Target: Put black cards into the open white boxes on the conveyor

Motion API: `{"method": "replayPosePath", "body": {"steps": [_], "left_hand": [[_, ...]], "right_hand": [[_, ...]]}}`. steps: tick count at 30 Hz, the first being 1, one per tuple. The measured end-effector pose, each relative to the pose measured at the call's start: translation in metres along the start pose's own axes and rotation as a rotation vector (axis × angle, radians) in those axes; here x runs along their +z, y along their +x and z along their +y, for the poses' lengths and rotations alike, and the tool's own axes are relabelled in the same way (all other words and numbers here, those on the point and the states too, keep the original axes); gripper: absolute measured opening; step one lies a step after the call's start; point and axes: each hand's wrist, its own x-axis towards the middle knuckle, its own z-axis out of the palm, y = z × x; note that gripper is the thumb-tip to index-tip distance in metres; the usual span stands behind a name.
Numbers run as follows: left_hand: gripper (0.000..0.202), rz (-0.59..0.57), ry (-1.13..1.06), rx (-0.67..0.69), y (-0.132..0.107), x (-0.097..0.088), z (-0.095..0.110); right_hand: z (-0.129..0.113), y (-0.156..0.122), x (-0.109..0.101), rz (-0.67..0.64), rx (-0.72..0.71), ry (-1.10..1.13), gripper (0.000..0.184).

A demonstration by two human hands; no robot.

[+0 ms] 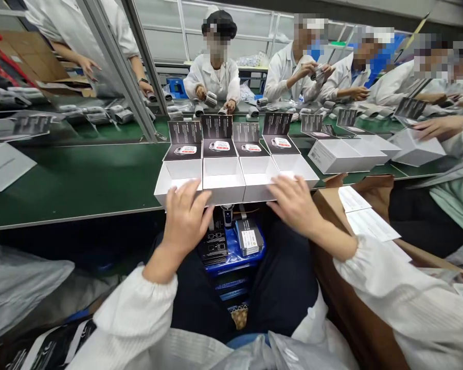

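Observation:
Several white boxes (224, 174) stand side by side at the near edge of the green bench, their black printed lids (216, 126) tipped up at the back. The box insides look white and bare. At the left end of the row, my left hand (187, 216) has its fingers apart against the front wall of a box. My right hand (297, 205) is spread at the front corner of the right-hand boxes, fingertips over the rim. Neither hand grips anything that I can see. Contact is partly hidden by the fingers.
Below the bench a blue stool (231, 264) bears stacks of printed cards (250, 239). A brown carton (332, 205) with white sheets is at my right. More open boxes (343, 154) line the bench there. Co-workers (216, 77) sit opposite; a metal post (116, 67) rises at left.

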Motion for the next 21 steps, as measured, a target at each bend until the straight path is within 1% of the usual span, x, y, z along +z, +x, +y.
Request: {"method": "replayPosePath", "body": {"steps": [1, 2, 3, 5, 6, 7, 8, 9, 11, 13, 14, 16, 18, 20, 21], "left_hand": [[0.025, -0.032, -0.042, -0.005, -0.018, 0.005, 0.006], [0.028, -0.142, -0.087, 0.001, -0.038, 0.013, 0.013], [0.037, -0.320, -0.101, 0.002, -0.057, 0.023, 0.020], [0.055, -0.681, -0.020, -0.052, -0.090, 0.044, 0.032], [0.060, -0.804, 0.024, -0.077, -0.103, 0.053, 0.037], [0.061, -0.877, 0.057, -0.096, -0.111, 0.059, 0.041], [0.061, -0.908, 0.070, -0.103, -0.117, 0.063, 0.044], [0.059, -0.908, 0.069, -0.103, -0.119, 0.065, 0.046], [0.056, -0.891, 0.056, -0.100, -0.120, 0.062, 0.046], [0.051, -0.875, 0.041, -0.096, -0.118, 0.053, 0.044], [0.048, -0.845, 0.028, -0.091, -0.117, 0.048, 0.042], [0.045, -0.726, -0.016, -0.067, -0.116, 0.037, 0.038], [0.043, -0.548, -0.093, -0.024, -0.113, 0.024, 0.036], [0.039, -0.373, -0.185, 0.022, -0.104, 0.010, 0.035], [0.036, -0.284, -0.228, 0.037, -0.097, 0.002, 0.035]], "right_hand": [[-0.015, -0.007, 0.005, -0.036, -0.087, 0.043, 0.021], [-0.030, -0.015, 0.013, -0.104, -0.159, 0.082, 0.017], [-0.045, -0.023, 0.024, -0.188, -0.205, 0.104, 0.016], [-0.070, -0.039, 0.049, -0.349, -0.212, 0.088, 0.020], [-0.079, -0.047, 0.060, -0.399, -0.200, 0.065, 0.021], [-0.085, -0.054, 0.069, -0.427, -0.201, 0.048, 0.019], [-0.088, -0.060, 0.076, -0.437, -0.217, 0.043, 0.014], [-0.089, -0.064, 0.080, -0.437, -0.241, 0.052, 0.013], [-0.086, -0.069, 0.083, -0.434, -0.261, 0.106, 0.022], [-0.080, -0.068, 0.081, -0.472, -0.188, 0.210, 0.025], [-0.076, -0.065, 0.080, -0.501, -0.136, 0.260, 0.024], [-0.071, -0.057, 0.075, -0.567, -0.043, 0.360, 0.022], [-0.070, -0.044, 0.062, -0.604, 0.041, 0.450, 0.024], [-0.077, -0.028, 0.039, -0.602, 0.126, 0.546, 0.028], [-0.082, -0.019, 0.024, -0.586, 0.145, 0.597, 0.028]]}}
